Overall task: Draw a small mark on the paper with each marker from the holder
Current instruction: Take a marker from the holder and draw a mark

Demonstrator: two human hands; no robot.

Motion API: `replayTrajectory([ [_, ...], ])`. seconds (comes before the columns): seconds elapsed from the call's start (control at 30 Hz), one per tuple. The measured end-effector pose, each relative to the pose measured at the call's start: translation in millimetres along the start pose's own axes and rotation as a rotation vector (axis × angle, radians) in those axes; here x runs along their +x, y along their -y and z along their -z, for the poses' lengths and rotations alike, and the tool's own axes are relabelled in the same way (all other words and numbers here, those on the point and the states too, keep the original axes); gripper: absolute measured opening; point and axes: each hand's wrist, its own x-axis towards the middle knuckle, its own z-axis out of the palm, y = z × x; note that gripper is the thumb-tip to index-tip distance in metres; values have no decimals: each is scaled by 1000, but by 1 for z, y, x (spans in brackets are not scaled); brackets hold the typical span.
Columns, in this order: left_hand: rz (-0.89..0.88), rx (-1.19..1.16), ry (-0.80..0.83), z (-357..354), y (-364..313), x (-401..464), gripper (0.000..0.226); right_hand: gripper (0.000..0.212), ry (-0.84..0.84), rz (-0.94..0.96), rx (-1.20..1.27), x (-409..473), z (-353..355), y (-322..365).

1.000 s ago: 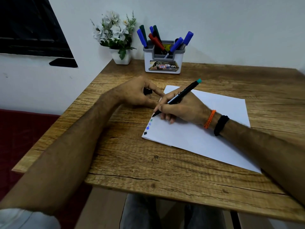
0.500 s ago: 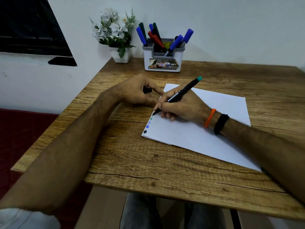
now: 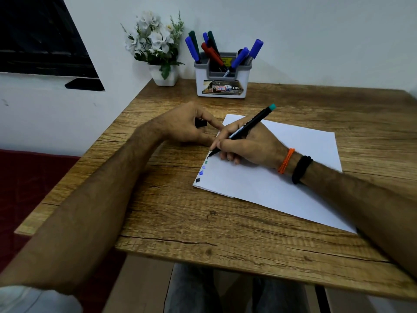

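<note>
Presently, item one: our right hand (image 3: 250,143) pinches a black marker with a teal end (image 3: 250,125) in a writing grip, tip down on the left edge of the white paper (image 3: 282,177), at the far end of a short column of small marks (image 3: 202,170); we judge the slant keeps the nib visible while marking.

Item two: our left hand (image 3: 185,125), resting on the wooden table (image 3: 203,222) just left of the sheet, curls its fingers round a small black cap (image 3: 200,123), likely kept ready for recapping.

Item three: the marker holder (image 3: 222,81), far centre by the wall, carries blue, red and dark green markers (image 3: 212,53); a white flowerpot (image 3: 163,74) stands to its left.

Room: the column sits close to the paper's left edge, with white sheet open on the right; bare wood lies between the hands and the holder, a clear reach.
</note>
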Motion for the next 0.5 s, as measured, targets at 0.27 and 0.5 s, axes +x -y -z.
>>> replayTrajectory([
  [0.27, -7, 13, 15, 1, -3, -1, 42, 15, 2, -1, 12, 0, 0, 0],
  [0.5, -15, 17, 5, 0, -3, -2, 41, 15, -2, 10, 20, 0, 0, -1],
])
